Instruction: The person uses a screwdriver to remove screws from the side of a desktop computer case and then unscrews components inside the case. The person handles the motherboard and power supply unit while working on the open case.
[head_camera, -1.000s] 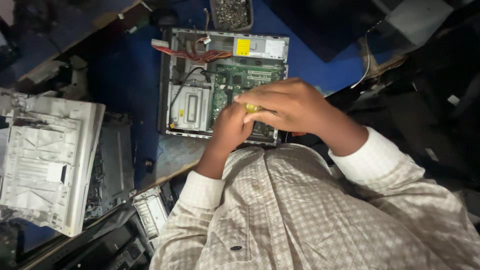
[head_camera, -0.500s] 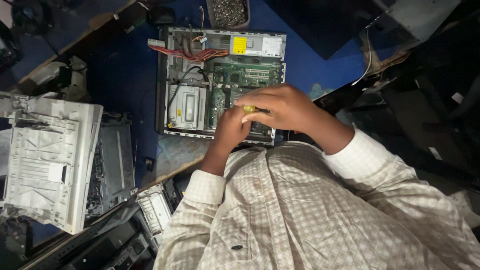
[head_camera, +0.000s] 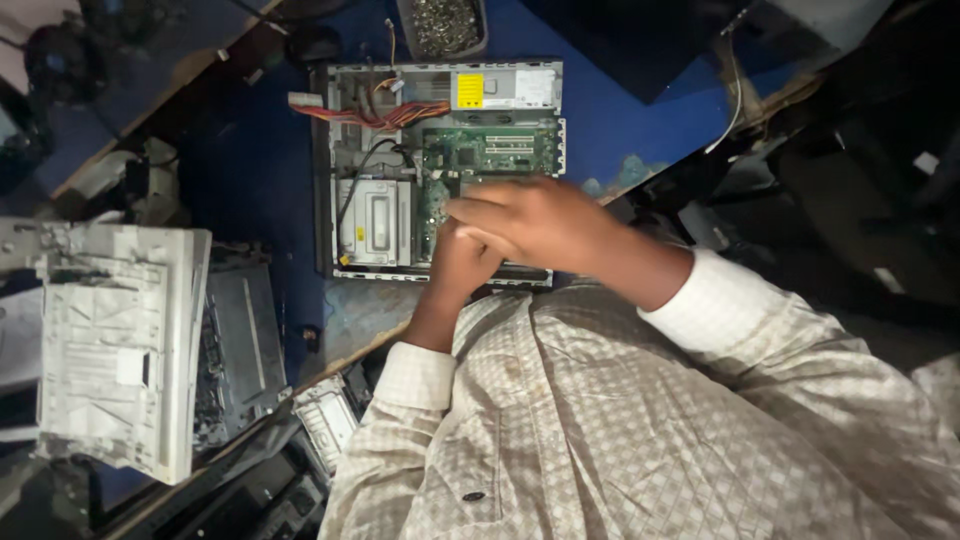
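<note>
An open desktop computer case (head_camera: 335, 150) lies flat on a blue table (head_camera: 640, 110). Inside it are a green motherboard (head_camera: 490, 152), a silver drive (head_camera: 375, 220) and a bundle of red and orange wires (head_camera: 370, 112). Both my hands are over the near part of the motherboard. My left hand (head_camera: 455, 270) is curled, with its fingers tucked under the right one. My right hand (head_camera: 535, 222) lies across it, fingers stretched out together toward the left. Whatever sits between the hands is hidden.
A small tray of screws (head_camera: 445, 25) stands just beyond the case. At the left are a white plastic machine housing (head_camera: 110, 340) and a grey metal chassis (head_camera: 235, 340). More dismantled parts (head_camera: 325, 420) lie below the table's near edge. Dark clutter fills the right side.
The small yellow thing seen between my hands earlier is now covered. My right hand has slid left over my left hand, with its fingers straightened.
</note>
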